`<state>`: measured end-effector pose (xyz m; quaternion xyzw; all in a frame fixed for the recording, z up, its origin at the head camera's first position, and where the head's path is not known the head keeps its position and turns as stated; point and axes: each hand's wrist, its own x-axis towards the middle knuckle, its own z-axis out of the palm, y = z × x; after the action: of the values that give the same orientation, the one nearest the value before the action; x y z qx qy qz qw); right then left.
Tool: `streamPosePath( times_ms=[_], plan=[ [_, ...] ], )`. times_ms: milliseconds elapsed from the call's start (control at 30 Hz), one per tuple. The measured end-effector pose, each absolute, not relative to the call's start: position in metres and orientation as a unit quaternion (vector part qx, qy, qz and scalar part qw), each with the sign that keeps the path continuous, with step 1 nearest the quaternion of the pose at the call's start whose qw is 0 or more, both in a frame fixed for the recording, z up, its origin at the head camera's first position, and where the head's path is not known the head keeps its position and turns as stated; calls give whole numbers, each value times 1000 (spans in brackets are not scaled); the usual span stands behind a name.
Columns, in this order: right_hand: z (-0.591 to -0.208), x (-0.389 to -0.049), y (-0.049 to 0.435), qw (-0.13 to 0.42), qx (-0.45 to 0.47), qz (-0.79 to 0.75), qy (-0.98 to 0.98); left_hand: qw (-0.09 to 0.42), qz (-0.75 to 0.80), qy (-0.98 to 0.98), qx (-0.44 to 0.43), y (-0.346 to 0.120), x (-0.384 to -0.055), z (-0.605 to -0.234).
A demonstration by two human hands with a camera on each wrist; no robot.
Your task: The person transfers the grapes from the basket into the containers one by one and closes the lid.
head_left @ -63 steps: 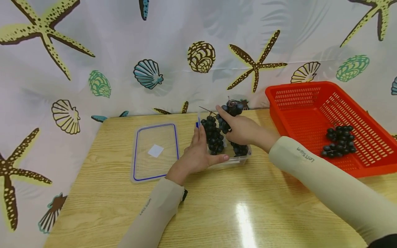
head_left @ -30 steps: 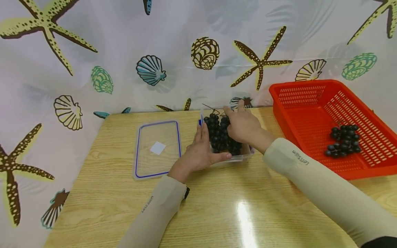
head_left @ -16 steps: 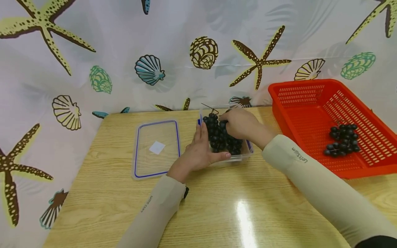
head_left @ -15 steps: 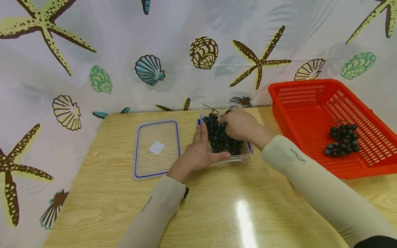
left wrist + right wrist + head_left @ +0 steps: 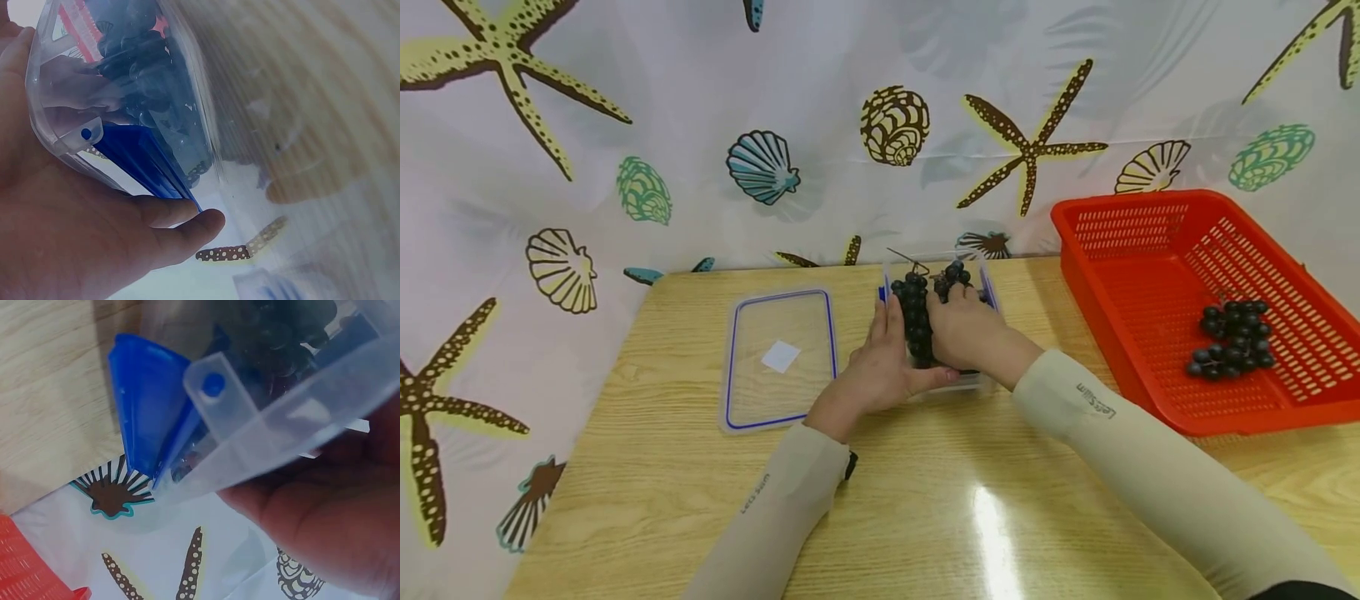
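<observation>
A clear plastic container (image 5: 967, 385) with blue latches holds dark grape bunches (image 5: 916, 310). My left hand (image 5: 880, 364) rests against its near left corner, with straight fingers along the left wall and the thumb across the front. In the left wrist view, two fingertips lie beside a blue latch (image 5: 147, 164). My right hand (image 5: 967, 332) reaches inside and rests on the grapes in the right half, fingers pointing away from me. It covers part of a bunch (image 5: 955, 272) there. The container wall hides most of its fingers in the right wrist view.
A clear lid (image 5: 782, 400) with a blue seal and a white square label lies left of the container. On the right stands a red plastic basket (image 5: 1138, 296) with another black grape bunch (image 5: 1231, 337). A patterned cloth (image 5: 820, 100) hangs behind the wooden table (image 5: 887, 508).
The right hand lowered a grape bunch into the container and let go of it, then moved nearer to me over the grapes. The left hand has stayed at the container's corner.
</observation>
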<state>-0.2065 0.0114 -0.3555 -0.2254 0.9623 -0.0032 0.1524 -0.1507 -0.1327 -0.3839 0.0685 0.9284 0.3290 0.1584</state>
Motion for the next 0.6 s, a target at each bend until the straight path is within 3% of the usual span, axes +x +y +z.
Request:
streamPosePath(
  times_ms=[600],
  plan=[
    [-356,-207,11,98,-212,-6,972,160,333,927,65,-132,-152,-386]
  ],
)
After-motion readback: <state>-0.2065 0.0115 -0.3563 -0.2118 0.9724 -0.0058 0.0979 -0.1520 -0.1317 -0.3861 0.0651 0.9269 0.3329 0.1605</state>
